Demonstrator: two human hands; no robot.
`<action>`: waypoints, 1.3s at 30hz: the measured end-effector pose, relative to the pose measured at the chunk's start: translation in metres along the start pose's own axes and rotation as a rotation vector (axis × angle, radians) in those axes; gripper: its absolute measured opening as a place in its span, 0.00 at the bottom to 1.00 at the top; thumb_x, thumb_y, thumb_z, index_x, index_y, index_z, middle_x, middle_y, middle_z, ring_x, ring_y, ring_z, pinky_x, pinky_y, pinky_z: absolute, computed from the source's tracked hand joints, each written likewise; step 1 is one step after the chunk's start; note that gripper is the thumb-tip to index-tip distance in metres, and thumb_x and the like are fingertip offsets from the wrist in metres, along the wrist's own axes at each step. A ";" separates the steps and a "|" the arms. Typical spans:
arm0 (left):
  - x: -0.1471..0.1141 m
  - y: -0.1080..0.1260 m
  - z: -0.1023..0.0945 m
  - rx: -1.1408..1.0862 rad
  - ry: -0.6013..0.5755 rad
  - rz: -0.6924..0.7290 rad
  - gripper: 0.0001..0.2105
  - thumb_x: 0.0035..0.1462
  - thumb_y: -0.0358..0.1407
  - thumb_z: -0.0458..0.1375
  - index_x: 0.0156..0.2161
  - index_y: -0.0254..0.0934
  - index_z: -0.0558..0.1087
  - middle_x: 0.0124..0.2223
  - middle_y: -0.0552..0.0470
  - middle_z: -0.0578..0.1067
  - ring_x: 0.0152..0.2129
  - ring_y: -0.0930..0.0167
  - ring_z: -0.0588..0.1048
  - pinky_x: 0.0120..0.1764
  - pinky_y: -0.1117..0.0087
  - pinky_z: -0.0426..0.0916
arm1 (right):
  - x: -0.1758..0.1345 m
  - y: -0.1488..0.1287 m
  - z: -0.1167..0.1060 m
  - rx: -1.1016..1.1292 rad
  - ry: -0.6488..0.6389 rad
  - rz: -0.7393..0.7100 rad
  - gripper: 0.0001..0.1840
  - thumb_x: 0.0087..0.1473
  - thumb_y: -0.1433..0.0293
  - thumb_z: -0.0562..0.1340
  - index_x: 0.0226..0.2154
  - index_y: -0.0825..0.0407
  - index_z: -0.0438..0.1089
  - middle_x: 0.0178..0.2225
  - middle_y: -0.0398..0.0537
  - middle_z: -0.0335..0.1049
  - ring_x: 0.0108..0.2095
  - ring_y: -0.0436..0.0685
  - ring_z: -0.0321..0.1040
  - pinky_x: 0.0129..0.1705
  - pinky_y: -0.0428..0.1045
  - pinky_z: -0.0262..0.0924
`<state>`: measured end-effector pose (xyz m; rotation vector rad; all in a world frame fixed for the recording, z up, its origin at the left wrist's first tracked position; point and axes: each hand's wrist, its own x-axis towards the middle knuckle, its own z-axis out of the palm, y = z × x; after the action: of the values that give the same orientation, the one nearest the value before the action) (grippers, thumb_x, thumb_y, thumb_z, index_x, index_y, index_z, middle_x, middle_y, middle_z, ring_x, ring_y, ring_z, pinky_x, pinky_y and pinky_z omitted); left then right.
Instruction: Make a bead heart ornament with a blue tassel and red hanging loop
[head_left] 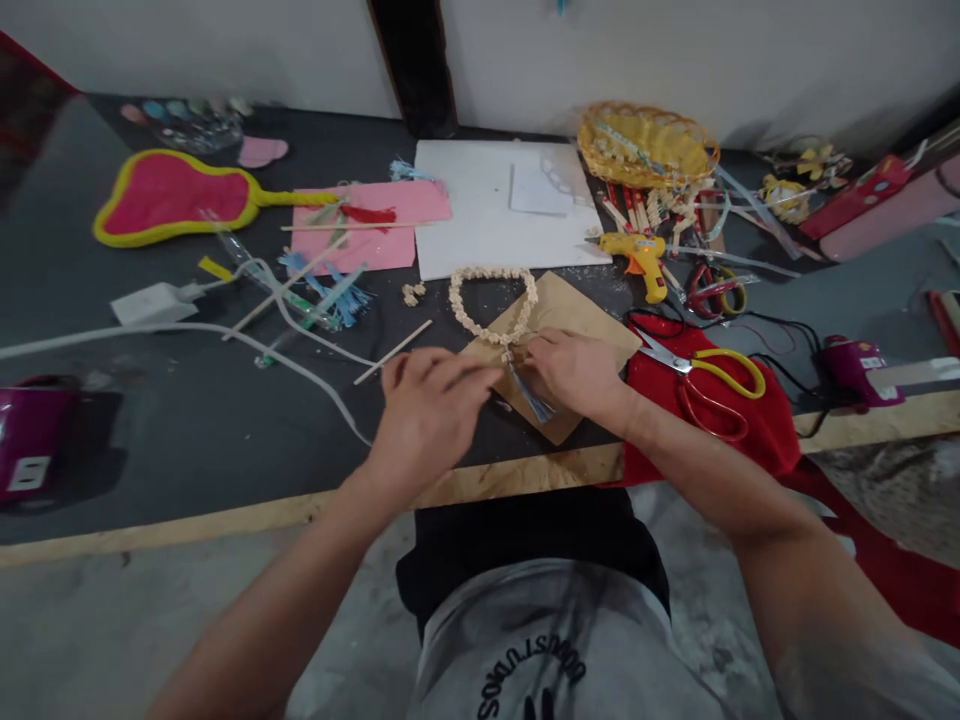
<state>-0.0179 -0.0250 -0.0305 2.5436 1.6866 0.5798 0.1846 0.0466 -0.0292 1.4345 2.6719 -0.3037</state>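
Observation:
A loop of small cream knobbly beads lies on the dark table, its lower end reaching onto a square of brown cardboard. From that lower end a grey-blue tassel slants across the cardboard. My right hand is closed, with its bent fingertips at the join of loop and tassel. From the other side my left hand reaches in, fingers curved together and tips beside the tassel's top. What its fingertips pinch is too small to make out.
Behind lies a white board, with a yellow glue gun and a wicker basket on the right. Scissors rest on red cloth. To the left are a white cable, thin sticks and a pink-yellow fan.

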 end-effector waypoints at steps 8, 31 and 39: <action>0.071 -0.050 0.009 -0.082 0.003 -0.359 0.20 0.59 0.32 0.53 0.56 0.34 0.71 0.54 0.39 0.74 0.45 0.60 0.76 0.53 0.58 0.69 | 0.001 -0.011 0.006 -0.094 -0.020 0.008 0.19 0.65 0.76 0.46 0.50 0.59 0.68 0.47 0.64 0.72 0.50 0.66 0.69 0.40 0.53 0.62; 0.058 -0.029 0.028 -0.021 0.078 -0.248 0.14 0.62 0.34 0.53 0.48 0.40 0.78 0.50 0.43 0.77 0.51 0.54 0.70 0.54 0.48 0.65 | 0.012 0.045 -0.008 0.291 0.274 0.076 0.09 0.62 0.71 0.58 0.40 0.54 0.74 0.45 0.55 0.77 0.47 0.61 0.73 0.50 0.54 0.64; 0.087 -0.057 0.010 -0.023 0.056 -0.297 0.20 0.57 0.31 0.55 0.56 0.37 0.71 0.53 0.39 0.74 0.55 0.54 0.69 0.59 0.51 0.60 | 0.017 0.038 -0.005 0.040 0.001 0.001 0.08 0.62 0.74 0.56 0.39 0.56 0.71 0.40 0.58 0.75 0.42 0.62 0.72 0.43 0.53 0.64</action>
<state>-0.0358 0.0780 -0.0280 2.2175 2.0114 0.6469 0.2066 0.0819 -0.0321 1.4479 2.6810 -0.3586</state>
